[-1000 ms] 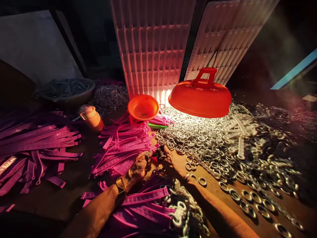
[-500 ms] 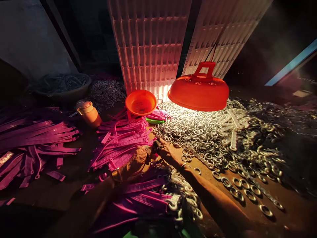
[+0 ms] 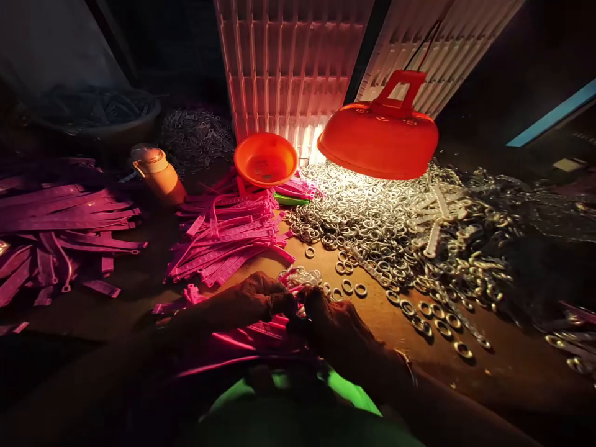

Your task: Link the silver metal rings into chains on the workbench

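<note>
The left hand (image 3: pixel 265 295) and the right hand (image 3: pixel 333 316) come near to each other over the near edge of the tabletop (image 3: pixel 391 335). A small pink piece (image 3: pixel 297 288) is between their fingertips, and neither hand is clearly the nearer one. The fingers of both hands are bent in, but shadow covers them, so I cannot tell if they grip it, nor its long axis. Pale rings (image 3: pixel 305 275) lie just beyond the fingertips.
</note>
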A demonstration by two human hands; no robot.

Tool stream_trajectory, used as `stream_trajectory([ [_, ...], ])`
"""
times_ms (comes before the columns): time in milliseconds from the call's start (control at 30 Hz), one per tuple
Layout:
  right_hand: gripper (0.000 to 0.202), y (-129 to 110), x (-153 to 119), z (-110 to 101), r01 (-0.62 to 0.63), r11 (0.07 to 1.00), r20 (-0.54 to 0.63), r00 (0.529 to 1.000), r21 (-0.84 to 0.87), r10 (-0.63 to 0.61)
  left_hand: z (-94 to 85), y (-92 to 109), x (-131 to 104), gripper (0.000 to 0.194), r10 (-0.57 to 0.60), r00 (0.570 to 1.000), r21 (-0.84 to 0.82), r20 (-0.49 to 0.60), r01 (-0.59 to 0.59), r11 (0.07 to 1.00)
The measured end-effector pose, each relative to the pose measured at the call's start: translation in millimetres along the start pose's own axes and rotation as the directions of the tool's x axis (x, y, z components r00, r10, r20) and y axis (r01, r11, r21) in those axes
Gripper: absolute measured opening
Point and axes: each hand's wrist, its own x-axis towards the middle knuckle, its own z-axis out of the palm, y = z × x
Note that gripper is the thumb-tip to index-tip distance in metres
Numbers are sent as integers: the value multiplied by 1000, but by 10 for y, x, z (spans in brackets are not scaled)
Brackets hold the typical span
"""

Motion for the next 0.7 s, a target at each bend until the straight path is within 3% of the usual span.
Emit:
stream_trajectory([
  [67, 18, 29, -74, 19, 86, 979, 34, 996, -184, -81, 54, -79, -49, 38, -32, 999, -9, 16, 33, 999],
  [167, 20, 39, -90, 47, 171, 923, 134, 982, -343, -132, 141, -201, -105, 39, -54, 998, -156, 30, 58, 986],
  [300, 23, 33, -20, 72, 61, 968, 256, 967, -243, 3, 261, -313, -135, 48, -28, 999, -279, -34, 17, 960],
  [433, 23, 27, 61, 51, 35, 983, 352, 936, -180, 31, 324, -347, -103, 50, -92, 994, -367, -58, 64, 928],
  [567, 26, -52, 139, 14, 58, 964, 408, 911, -259, 55, 312, -339, -56, 49, -146, 989, -447, -36, 114, 887],
  [700, 21, -184, 204, -55, 162, 915, 456, 890, -370, 28, 316, -317, -40, 40, -106, 977, -344, -183, 37, 938],
])
